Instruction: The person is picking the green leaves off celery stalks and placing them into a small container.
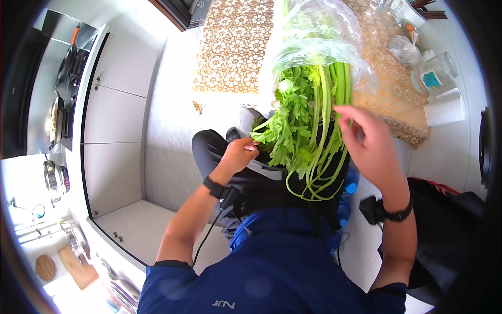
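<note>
A large bunch of celery (pixel 327 114) lies partly inside a clear plastic bag (pixel 313 51) on the table, its leaves and thin stalks hanging over the edge above my lap. At the leafy left side, my left hand (pixel 242 154) has its fingers curled at a leaf tip; whether they grip it is not clear. My right hand (pixel 362 143) is beside the stalks on the right, thumb and forefinger bent towards each other, slightly blurred, with nothing visible between them. Dark leaves show partly hidden beneath the bunch.
A flower-patterned cloth (pixel 235 51) covers the table. Glass jars (pixel 435 74), a knotted plastic bag (pixel 406 49) and a white paper roll (pixel 445 108) stand at its right. Blue-capped bottles (pixel 349 188) are on the floor by my legs. White cabinets (pixel 113 114) line the left; a black bag (pixel 439 231) is at right.
</note>
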The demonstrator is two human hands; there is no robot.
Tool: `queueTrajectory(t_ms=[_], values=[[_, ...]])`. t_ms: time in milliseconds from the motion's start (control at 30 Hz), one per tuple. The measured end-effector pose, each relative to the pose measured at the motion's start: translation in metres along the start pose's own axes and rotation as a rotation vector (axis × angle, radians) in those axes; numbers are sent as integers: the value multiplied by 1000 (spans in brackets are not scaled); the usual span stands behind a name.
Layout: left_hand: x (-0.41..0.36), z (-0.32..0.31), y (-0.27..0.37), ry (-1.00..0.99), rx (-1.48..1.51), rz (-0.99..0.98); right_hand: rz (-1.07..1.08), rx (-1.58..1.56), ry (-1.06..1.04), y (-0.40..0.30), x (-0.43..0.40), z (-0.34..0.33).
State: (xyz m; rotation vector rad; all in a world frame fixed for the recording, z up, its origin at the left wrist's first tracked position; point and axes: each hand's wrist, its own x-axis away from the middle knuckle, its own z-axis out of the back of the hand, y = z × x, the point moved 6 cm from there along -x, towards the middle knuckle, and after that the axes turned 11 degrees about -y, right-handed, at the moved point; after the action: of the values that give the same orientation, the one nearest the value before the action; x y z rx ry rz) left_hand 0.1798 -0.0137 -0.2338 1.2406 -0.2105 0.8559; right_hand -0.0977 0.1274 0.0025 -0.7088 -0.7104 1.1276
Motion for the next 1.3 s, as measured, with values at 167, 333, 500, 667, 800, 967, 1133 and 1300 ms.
queueTrajectory(t_ms=[167, 333, 500, 667, 800, 967, 1133, 1300], values=[[47, 33, 60, -97, -166, -116, 539, 396, 68, -9, -83, -25], [93, 55, 148, -223, 4, -193, 563, 659, -40, -3, -133, -32], [80, 62, 216, 4, 26, -318, 603, 830, -97, -8, -141, -34], [48, 61, 269, 315, -294, -681, 667, 805, -41, -13, -136, -29], [25, 63, 284, 540, -581, -757, 662, 584, -83, -20, -135, -10], [12, 79, 290, 453, -403, -427, 600, 420, 25, -18, -131, 1], [-8, 96, 269, 170, 42, -318, 152, -208, 25, 10, -130, -15], [-5, 93, 251, 71, 329, -296, -202, -1140, -343, 31, -121, -41]])
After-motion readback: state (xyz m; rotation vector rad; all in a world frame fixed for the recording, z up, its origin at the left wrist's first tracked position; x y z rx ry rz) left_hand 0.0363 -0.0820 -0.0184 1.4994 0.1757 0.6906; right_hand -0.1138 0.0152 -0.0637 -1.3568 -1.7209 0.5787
